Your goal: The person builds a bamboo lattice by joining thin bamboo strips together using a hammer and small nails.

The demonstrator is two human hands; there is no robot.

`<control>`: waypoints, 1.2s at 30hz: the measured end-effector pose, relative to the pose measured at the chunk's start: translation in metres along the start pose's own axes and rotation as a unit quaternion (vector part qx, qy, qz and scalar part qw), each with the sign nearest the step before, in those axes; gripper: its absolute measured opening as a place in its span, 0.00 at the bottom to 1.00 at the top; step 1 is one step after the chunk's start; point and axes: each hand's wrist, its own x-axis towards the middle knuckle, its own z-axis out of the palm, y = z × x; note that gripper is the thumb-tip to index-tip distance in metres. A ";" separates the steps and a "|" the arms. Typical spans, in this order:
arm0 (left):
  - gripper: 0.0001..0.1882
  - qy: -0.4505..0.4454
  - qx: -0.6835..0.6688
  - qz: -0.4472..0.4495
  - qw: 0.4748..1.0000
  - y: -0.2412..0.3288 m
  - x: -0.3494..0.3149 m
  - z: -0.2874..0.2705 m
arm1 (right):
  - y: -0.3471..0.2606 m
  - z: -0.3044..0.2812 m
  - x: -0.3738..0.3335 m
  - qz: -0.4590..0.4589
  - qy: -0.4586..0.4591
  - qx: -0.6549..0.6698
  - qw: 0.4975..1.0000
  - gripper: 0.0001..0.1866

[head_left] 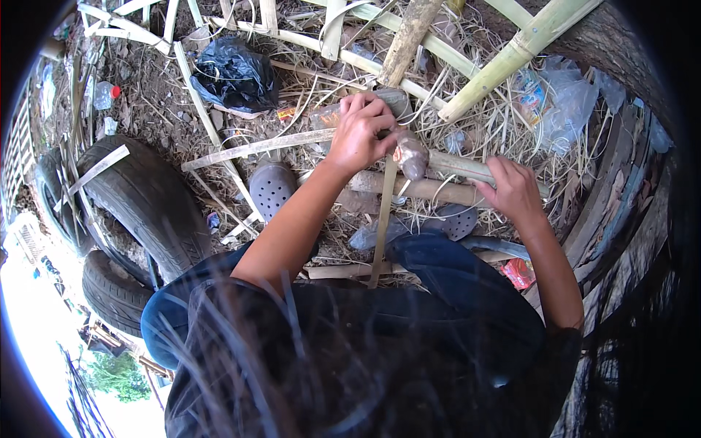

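Overhead in the view, pale split strips (332,29) are already crossed into a rough framework, while the piece at the hands is judged to be only partway worked: the narrow strip (384,219) is left loose of that framework, with its upper part beside a rounded brownish lump (413,157). The lump is seen at the near end of a pale stick (460,166), in front of the person and between the two hands.

The stick is gripped by the right hand (513,190), its fingers folded over the top and its thumb pressed along the near side. The left hand (361,131) is half closed just beside the lump, fingers bent and thumb drawn toward them; what is pinched there, if anything, cannot be told. A thicker pole (434,190) is laid below the stick, on ground (157,95) littered with fibres.
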 end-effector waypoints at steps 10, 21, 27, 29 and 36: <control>0.10 -0.012 -0.006 -0.004 1.000 0.002 0.003 -0.003 | 0.002 0.001 0.001 -0.052 0.072 0.014 0.996 0.23; 0.11 0.002 0.010 0.013 1.000 -0.001 0.001 0.001 | -0.003 0.005 0.004 -0.001 0.032 0.010 0.999 0.19; 0.11 0.008 0.010 0.012 1.000 0.001 0.000 0.000 | 0.000 0.005 0.002 -0.031 0.042 0.025 0.998 0.20; 0.11 0.001 0.005 0.006 1.000 0.001 0.000 -0.002 | 0.007 0.002 0.001 -0.037 0.054 0.022 0.998 0.20; 0.14 -0.030 0.023 0.029 0.999 0.008 0.003 -0.010 | 0.012 0.002 -0.014 -0.030 0.101 0.069 0.992 0.19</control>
